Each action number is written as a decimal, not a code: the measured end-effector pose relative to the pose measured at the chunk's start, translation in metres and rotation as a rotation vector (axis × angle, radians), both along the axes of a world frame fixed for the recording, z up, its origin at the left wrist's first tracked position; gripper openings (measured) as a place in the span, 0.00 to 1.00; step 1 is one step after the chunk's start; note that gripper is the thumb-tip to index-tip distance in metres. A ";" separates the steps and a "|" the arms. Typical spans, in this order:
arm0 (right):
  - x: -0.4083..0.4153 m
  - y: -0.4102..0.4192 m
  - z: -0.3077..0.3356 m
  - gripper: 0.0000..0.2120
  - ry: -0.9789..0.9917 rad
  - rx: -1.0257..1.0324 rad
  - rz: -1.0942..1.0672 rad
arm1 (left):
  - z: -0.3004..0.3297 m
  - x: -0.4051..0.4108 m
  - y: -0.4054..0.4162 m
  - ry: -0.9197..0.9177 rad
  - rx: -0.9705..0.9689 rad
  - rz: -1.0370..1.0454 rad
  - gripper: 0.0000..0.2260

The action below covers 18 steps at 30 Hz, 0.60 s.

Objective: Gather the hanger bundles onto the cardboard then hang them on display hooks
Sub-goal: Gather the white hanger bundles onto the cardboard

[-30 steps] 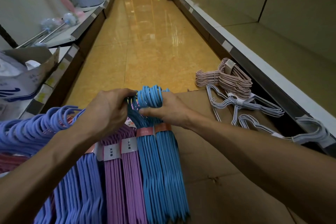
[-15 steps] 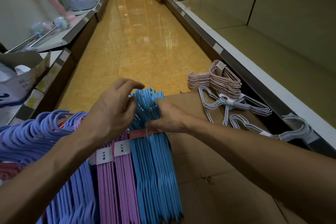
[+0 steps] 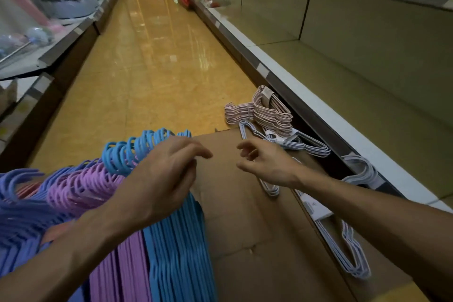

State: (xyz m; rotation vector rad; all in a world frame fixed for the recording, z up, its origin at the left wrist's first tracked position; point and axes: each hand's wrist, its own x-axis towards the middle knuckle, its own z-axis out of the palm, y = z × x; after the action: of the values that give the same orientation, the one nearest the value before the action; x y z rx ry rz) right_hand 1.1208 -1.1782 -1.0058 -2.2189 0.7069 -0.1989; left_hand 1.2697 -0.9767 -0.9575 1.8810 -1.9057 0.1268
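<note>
Both hands hovered over the cardboard (image 3: 245, 223), which lay flat on the aisle floor (image 3: 147, 76). The left hand (image 3: 159, 179) sat above the blue hanger bundle (image 3: 176, 252), fingers loosely curled and holding nothing; whether the palm touched the hooks could not be told. The right hand (image 3: 267, 164) was in the air over bare cardboard, grip relaxed and empty, fingers pointing left.

Bundles already on the cardboard's left side: blue, then purple bundle (image 3: 130, 265) beside it, then lilac-blue bundles (image 3: 22, 208) at the far left, packed side by side, hooks pointing away.

Not yet gathered, by judgement: pink wire bundle (image 3: 264, 113) and white wire bundles (image 3: 301, 144) near the cardboard's right far corner, against the base of the shelf unit (image 3: 318, 105); more white ones (image 3: 348, 252) along the right edge.

Step in hand, as read: reach right for the loose wire bundles. To do it well, take each by its paper band, not by single wires, which would splay. Lay them hooks away, next to the blue, so all hooks line up for hanging. Keep the left hand steadying the blue stack against sliding.
</note>
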 end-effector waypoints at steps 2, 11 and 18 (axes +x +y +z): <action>-0.019 -0.017 -0.003 0.18 -0.003 0.013 -0.059 | -0.011 -0.008 -0.007 -0.037 0.055 -0.082 0.12; -0.051 -0.098 -0.011 0.14 0.055 -0.137 -0.216 | -0.061 -0.029 -0.031 0.116 0.259 -0.086 0.11; -0.013 -0.148 -0.014 0.29 0.147 -0.291 -0.289 | -0.100 -0.043 -0.050 0.355 0.305 -0.107 0.11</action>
State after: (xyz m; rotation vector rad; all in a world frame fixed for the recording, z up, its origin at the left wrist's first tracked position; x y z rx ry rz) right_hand 1.1074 -1.3260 -1.0196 -2.4148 1.1429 -0.3000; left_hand 1.2269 -1.0272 -1.0579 1.8300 -1.8448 -0.5249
